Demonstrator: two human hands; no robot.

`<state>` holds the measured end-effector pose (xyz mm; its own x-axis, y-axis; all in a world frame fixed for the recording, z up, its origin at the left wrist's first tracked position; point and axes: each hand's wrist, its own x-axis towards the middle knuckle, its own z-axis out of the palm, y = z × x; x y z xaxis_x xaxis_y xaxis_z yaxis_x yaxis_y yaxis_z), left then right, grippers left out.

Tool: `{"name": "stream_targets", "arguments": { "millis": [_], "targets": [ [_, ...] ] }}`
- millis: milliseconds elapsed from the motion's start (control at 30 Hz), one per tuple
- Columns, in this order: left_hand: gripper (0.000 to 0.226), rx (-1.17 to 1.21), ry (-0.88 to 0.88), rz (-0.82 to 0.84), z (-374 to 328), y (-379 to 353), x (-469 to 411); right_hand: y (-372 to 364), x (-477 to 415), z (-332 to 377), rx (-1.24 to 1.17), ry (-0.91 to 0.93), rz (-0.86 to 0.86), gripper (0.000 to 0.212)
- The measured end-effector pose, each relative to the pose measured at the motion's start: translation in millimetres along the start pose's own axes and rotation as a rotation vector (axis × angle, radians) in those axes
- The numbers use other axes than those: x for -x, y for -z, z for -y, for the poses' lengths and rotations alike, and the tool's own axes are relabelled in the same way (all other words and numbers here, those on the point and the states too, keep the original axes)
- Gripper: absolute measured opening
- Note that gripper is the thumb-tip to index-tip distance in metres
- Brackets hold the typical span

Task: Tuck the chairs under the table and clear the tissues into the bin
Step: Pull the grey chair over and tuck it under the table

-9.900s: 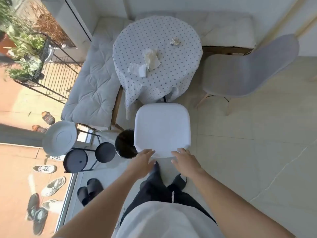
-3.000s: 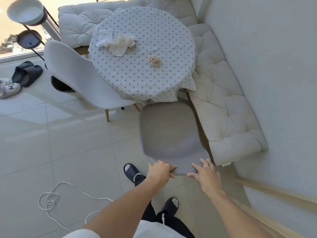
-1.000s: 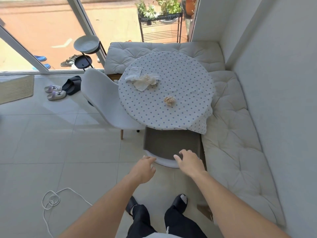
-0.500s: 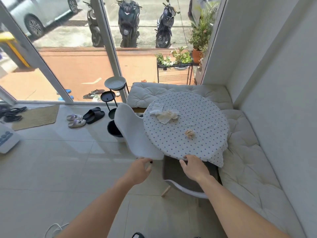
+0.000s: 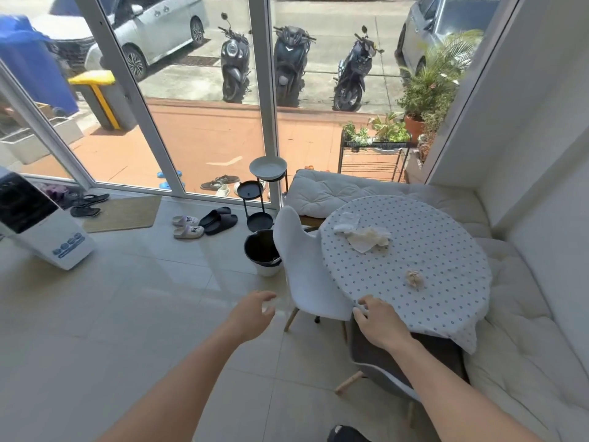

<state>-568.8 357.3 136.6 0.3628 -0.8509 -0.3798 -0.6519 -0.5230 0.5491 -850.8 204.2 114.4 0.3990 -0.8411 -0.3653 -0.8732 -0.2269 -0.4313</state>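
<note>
My right hand (image 5: 381,323) rests open at the near edge of the table (image 5: 446,250), holding nothing; my left hand (image 5: 255,311) hangs loose and empty (farther out). The crumpled tissue (image 5: 414,278) lies just beyond my right fingers, the tissue pile (image 5: 363,232) across the table, nearer the bin (image 5: 262,252).
</note>
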Motion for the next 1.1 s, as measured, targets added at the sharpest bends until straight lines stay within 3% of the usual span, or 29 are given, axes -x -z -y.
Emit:
{"name": "stream_targets", "arguments": {
  "millis": [667, 833, 1100],
  "targets": [
    [0.044, 0.013, 0.045, -0.071, 49, 127, -140, 6, -187, 111, -0.082, -0.020, 0.052, 0.047],
    [0.040, 0.081, 0.022, -0.087, 37, 145, -208, 20, -237, 109, -0.115, -0.072, 0.043, 0.050],
    [0.035, 0.101, -0.057, 0.061, 7, 131, -308, 26, -265, 65, -0.161, -0.272, 0.030, 0.050]
  ]
}}
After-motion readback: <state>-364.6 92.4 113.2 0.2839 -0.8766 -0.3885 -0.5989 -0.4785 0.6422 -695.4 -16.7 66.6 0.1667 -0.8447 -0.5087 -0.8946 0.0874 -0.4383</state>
